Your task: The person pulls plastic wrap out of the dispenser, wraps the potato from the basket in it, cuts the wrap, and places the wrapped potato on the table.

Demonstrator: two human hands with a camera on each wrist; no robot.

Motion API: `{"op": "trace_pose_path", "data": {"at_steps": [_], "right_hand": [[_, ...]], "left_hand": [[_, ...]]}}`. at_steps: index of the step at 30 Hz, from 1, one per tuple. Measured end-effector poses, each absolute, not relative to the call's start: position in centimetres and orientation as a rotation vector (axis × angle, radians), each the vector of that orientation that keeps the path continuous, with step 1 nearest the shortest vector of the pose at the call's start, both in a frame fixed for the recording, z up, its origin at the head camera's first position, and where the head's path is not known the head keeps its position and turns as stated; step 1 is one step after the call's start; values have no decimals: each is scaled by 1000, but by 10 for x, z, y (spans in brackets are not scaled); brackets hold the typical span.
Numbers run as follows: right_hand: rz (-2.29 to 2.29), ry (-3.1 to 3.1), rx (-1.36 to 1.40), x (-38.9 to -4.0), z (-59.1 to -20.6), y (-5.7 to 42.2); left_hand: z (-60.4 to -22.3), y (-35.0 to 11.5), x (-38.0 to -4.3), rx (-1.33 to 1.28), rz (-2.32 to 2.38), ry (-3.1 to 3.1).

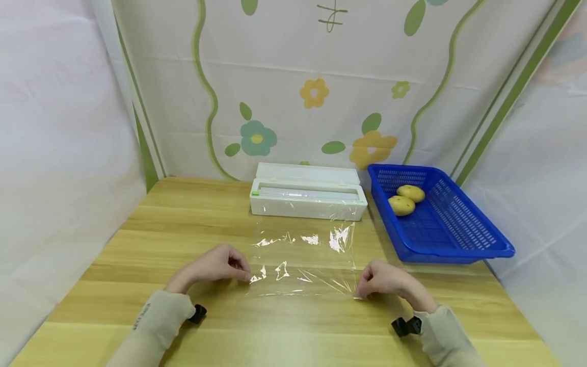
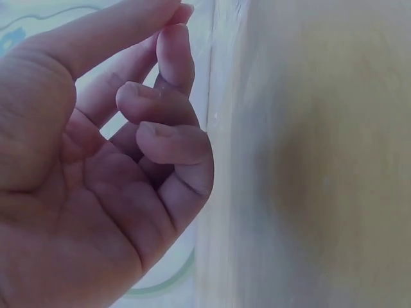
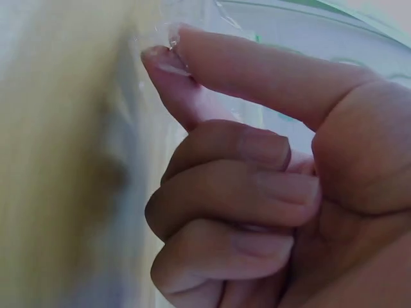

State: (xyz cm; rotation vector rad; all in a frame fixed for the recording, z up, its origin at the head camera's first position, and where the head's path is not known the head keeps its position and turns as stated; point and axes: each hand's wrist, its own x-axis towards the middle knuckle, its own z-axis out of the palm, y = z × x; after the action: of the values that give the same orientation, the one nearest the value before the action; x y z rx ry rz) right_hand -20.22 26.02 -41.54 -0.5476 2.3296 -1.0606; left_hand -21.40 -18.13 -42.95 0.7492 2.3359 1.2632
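Observation:
A clear sheet of plastic wrap (image 1: 302, 260) stretches from a white wrap dispenser box (image 1: 307, 206) toward the front of the table. Its near left corner is pinched between thumb and fingertip of my left hand (image 1: 222, 264). At the near right corner my right hand (image 1: 382, 281) pinches the film the same way. In the right wrist view, crinkled film shows between the thumb and index finger of the right hand (image 3: 244, 173), the other fingers curled in. The left wrist view shows the left hand (image 2: 109, 147) with thumb and index tip meeting. The dispenser lid (image 1: 307, 172) stands raised at the back, and a roll shows inside.
A blue plastic basket (image 1: 451, 252) with two potatoes (image 1: 401, 205) inside stands at the right rear of the wooden table (image 1: 284, 336). Behind is a white curtain (image 1: 284, 66) with printed flowers, and pale fabric hangs on both sides.

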Motion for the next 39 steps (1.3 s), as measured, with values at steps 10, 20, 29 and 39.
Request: {"op": "trace_pose_path", "data": {"at_steps": [10,20,29,39], "right_hand": [[-994,2421,-501,-197,-413,256],[-894,2452,-571,-193,-389,258],[-1056,2703,-598,-233,-268,326],[-1141,2733,-455,-342,-268,409]], "left_hand": [[-435,-170,-217,793,1183,2331],[-436,-163,-210,812,1157,2344],[-430,-163,-207,795,1165,2352],[-433,-163,-204,782,1157,2364]]}}
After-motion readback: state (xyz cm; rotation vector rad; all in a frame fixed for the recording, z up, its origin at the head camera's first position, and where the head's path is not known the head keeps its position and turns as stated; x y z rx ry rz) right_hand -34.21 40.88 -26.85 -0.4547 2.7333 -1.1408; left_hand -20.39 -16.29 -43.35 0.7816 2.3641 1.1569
